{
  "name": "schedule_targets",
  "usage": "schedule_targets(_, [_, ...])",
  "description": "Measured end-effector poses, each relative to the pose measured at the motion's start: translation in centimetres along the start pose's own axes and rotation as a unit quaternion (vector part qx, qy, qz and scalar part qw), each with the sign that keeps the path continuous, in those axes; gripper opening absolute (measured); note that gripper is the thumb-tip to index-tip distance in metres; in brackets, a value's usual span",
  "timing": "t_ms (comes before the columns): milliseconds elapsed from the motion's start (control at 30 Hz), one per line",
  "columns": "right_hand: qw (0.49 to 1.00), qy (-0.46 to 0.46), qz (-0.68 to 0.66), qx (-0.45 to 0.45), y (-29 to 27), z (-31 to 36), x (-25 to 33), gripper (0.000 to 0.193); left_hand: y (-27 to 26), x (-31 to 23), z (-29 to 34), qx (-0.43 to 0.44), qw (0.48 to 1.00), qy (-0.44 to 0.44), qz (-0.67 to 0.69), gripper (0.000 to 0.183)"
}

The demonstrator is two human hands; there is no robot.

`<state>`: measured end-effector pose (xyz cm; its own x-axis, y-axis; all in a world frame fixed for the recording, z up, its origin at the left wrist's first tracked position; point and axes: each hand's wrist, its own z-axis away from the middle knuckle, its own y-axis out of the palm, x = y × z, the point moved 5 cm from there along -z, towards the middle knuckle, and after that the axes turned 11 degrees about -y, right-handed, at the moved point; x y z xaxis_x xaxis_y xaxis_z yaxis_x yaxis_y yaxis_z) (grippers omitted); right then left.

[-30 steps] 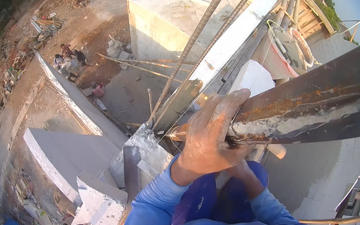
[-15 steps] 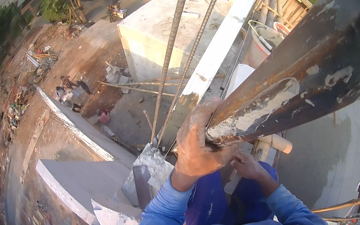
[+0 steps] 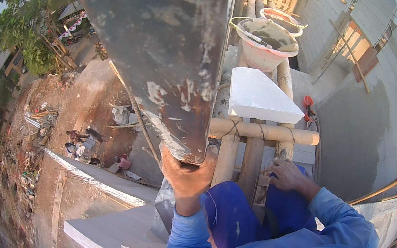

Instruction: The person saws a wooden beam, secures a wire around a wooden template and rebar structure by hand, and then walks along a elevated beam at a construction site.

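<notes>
My left hand is wrapped round the low end of a long rusty metal box tube. Mortar smears streak the tube, and it rises close in front of the view, covering much of the upper middle. Its dark hollow end shows just above my palm. To the right, my right hand is off the tube, fingers loosely bent and apart, at the near end of a bamboo pole and above my blue-clad knee. Whether those fingertips touch the bamboo I cannot tell.
A white block lies on lashed bamboo poles ahead, with a mortar bucket behind it. Grey block walls stand right. Pale blocks sit low left, above a deep drop to rubble ground where people are working.
The tube has swung from the upper right to the upper left, uncovering the buckets and white block. My right hand has moved right, away from the left hand. The view has turned right.
</notes>
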<state>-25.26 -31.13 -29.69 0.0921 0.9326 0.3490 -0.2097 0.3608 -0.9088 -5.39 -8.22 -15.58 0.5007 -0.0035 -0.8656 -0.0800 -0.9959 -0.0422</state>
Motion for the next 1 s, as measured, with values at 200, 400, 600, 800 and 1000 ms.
schedule_targets(200, [0.992, 0.115, -0.048, 0.024, -1.1, 1.9, -1.4, 0.048, 0.0, 0.7, 0.3, -0.014, 1.000, -0.019, 0.005, 0.064])
schedule_targets(400, [0.975, 0.193, -0.109, -0.002, -1.4, 3.1, -2.3, 0.058, -0.1, 0.7, 0.3, -0.020, 0.999, -0.027, 0.027, 0.057])
schedule_targets(600, [0.978, 0.174, -0.117, 0.008, -0.4, 3.0, -3.7, 0.056, 0.0, 0.0, 0.1, -0.014, 0.999, -0.022, 0.020, 0.056])
schedule_targets(800, [0.977, 0.179, -0.119, 0.012, -0.6, 3.0, -3.5, 0.054, 0.3, 0.1, 0.0, 0.005, 0.998, -0.039, 0.053, 0.056])
schedule_targets(1000, [0.972, 0.204, -0.118, 0.013, -0.7, 2.3, -2.8, 0.053, 0.1, 0.4, 0.1, 0.013, 0.998, -0.053, 0.036, 0.058])
